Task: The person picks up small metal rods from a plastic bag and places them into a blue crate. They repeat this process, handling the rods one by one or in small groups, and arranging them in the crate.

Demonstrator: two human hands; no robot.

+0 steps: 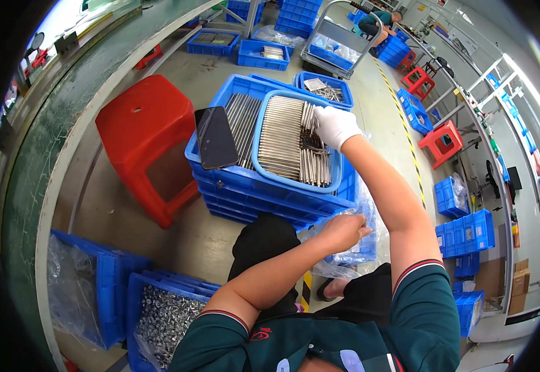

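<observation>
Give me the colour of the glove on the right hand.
White; the glove on the right hand shows best in the head view.

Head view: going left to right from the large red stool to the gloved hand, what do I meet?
Red stool → black phone → long grey rods → neat row of silvery rods → white-gloved right hand.

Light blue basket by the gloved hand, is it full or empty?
Looks full: metal rods lie side by side across most of the light blue basket; how deep they go is hidden.
</observation>
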